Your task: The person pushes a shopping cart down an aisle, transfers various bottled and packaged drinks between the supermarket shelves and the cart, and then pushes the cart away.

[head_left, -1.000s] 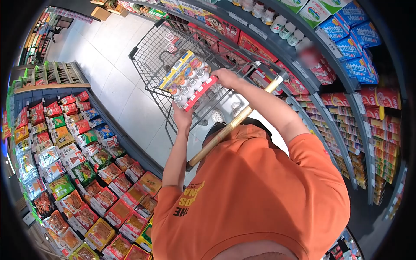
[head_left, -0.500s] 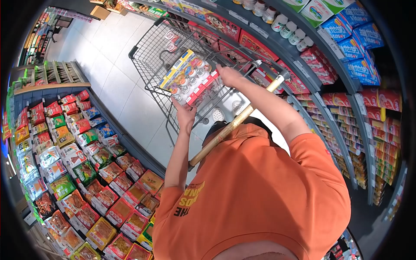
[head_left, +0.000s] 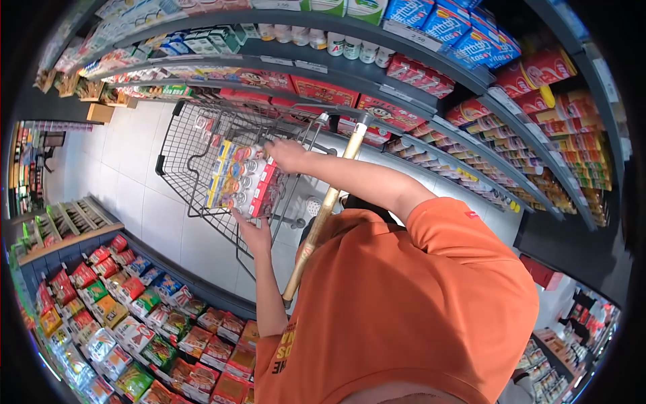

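Note:
A pack of small round containers [head_left: 243,176], with shiny round tops, yellow labelling on one side and a red-and-white strip on the other, is inside the wire shopping cart [head_left: 176,138]. My left hand [head_left: 254,236] closes on its lower end with the fingertips at the edge. At the opposite end my right hand [head_left: 286,156] grips the upper corner. The undersides of both grips are hidden. Across my front runs the cart's pale handle bar [head_left: 328,205], which neither hand touches. Another small red-and-white item [head_left: 204,122] lies farther inside the cart.
Shelves with blue drink cartons [head_left: 447,30], white-capped bottles [head_left: 352,47] and red boxes [head_left: 326,89] line the far side. A low display of packaged snacks [head_left: 134,316] stands at the lower left. Pale floor tiles [head_left: 141,202] run between them.
My view has turned, so the cart, pack and hands sit farther left and lower in the picture. Both hands keep their hold on the pack.

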Tool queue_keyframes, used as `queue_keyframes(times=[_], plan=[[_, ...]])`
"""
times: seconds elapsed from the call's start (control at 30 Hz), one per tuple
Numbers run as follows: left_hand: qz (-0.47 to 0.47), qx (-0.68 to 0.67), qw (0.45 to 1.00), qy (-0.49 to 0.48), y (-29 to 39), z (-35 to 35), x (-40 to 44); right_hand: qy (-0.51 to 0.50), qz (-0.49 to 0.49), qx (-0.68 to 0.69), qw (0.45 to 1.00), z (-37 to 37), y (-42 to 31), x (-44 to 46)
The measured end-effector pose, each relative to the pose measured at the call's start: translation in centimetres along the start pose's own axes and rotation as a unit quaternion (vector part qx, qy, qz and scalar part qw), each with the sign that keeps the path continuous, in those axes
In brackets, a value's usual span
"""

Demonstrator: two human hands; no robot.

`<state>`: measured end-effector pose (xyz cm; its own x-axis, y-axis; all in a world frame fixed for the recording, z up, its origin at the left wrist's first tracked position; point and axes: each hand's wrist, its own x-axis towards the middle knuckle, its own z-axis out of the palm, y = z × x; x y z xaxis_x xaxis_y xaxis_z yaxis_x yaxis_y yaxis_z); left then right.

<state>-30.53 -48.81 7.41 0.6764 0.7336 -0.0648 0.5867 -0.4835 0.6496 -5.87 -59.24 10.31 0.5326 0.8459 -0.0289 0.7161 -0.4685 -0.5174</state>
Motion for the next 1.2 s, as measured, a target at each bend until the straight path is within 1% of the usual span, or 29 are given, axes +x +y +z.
queue_keyframes(times=[0.03,0.07,0.13,0.17,0.2,0.23,0.27,0.37,0.4,0.43,0.53,0.63,0.73,0.77,0.87,0.9,0.93,1.0,1.1,1.13,1.2], plan=[[0.021,-0.004,1.000,0.007,1.4,-0.7,-0.4,0.037,-0.031,0.005,0.999,-0.4,-0.2,-0.1],[0.041,0.011,0.999,0.020,1.1,-0.6,-0.3,0.073,-0.063,0.009,0.995,-0.9,-0.3,-0.2],[0.079,0.040,0.995,0.046,0.5,-0.2,-0.2,0.079,-0.061,0.029,0.995,-2.7,-0.5,-1.2],[0.041,0.045,0.998,0.022,0.3,-0.4,-0.1,0.074,-0.064,0.031,0.995,-4.2,-0.6,-2.4],[0.051,0.040,0.997,0.033,0.8,-0.5,0.1,0.068,-0.069,0.034,0.995,-5.8,-0.7,-3.8],[0.059,0.034,0.997,0.043,1.6,-0.5,-0.1,0.071,-0.053,0.030,0.996,-6.9,-0.6,-5.0],[0.066,0.029,0.996,0.052,2.1,-0.6,-0.3,0.088,-0.048,0.029,0.995,-7.0,0.1,-6.2],[0.103,0.094,0.990,0.021,2.3,0.4,0.4,0.128,-0.064,0.048,0.989,-7.9,1.5,-9.9],[0.133,0.063,0.989,0.035,3.5,0.3,0.2,0.128,-0.071,0.025,0.989,-7.9,2.0,-10.7],[0.165,0.030,0.985,0.048,5.2,0.5,0.1,0.156,-0.088,0.018,0.984,-7.8,2.5,-11.5],[0.118,-0.032,0.992,-0.021,6.3,1.5,0.6,0.146,-0.120,0.045,0.981,-8.8,1.4,-13.0],[0.122,-0.065,0.989,-0.048,7.3,3.2,0.4,0.179,-0.150,0.042,0.971,-8.2,1.5,-13.2],[0.160,0.021,0.986,-0.029,8.2,3.5,-0.6,0.157,-0.151,0.034,0.975,-8.4,1.4,-13.4],[0.154,-0.001,0.987,-0.037,8.3,3.3,-0.6,0.167,-0.154,0.037,0.973,-8.1,1.5,-13.4],[0.184,0.011,0.983,-0.026,6.9,3.6,-0.5,0.164,-0.166,0.040,0.972,-7.9,1.7,-13.4],[0.195,0.034,0.980,-0.017,6.9,3.5,-0.3,0.159,-0.161,0.037,0.973,-7.3,2.1,-13.4],[0.208,0.055,0.977,-0.010,6.9,3.5,-0.4,0.177,-0.174,0.044,0.968,-7.6,2.0,-13.5],[0.219,0.067,0.973,-0.015,7.0,3.5,-0.2,0.175,-0.176,0.027,0.968,-7.4,2.0,-13.6],[0.228,0.096,0.969,-0.026,8.0,3.1,0.3,0.186,-0.178,0.074,0.963,-7.5,2.1,-13.7],[0.230,0.107,0.967,-0.029,8.3,2.8,0.6,0.178,-0.169,0.069,0.967,-7.8,2.1,-13.7],[0.237,0.072,0.968,-0.042,9.1,2.9,1.1,0.157,-0.156,0.062,0.973,-8.4,2.3,-14.2]])
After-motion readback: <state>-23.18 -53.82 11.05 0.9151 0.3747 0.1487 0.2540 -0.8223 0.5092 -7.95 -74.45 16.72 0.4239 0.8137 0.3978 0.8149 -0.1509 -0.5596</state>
